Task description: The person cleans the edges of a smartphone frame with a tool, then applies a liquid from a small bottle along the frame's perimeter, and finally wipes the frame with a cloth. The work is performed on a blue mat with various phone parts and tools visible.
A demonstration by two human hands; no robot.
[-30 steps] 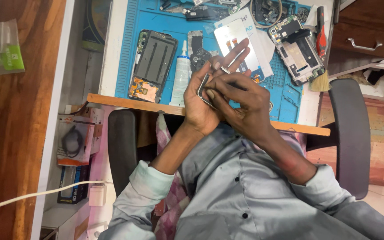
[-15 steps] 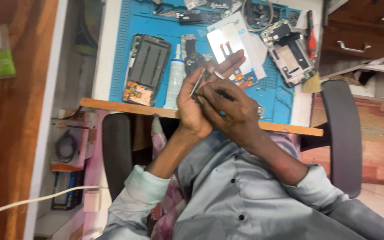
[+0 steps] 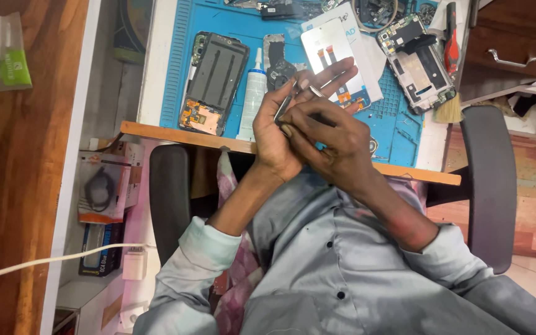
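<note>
Pinching a thin metal part (image 3: 283, 107), both hands (left hand (image 3: 274, 133), right hand (image 3: 333, 139)), white package (image 3: 336, 53) behind

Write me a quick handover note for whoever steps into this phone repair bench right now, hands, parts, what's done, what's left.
Left hand: holds a thin metal part edge-on above the desk edge.
Right hand: closed over it, fingertips working at the part; what they grip is hidden.
On the blue work mat: opened phone frame at left, white glue bottle beside it, white screen panel behind the hands, second stripped phone body at right, with a red-handled tool and a small brush.
Done: both phones lie opened.
Left: nothing reassembled; the part remains in hand.
</note>
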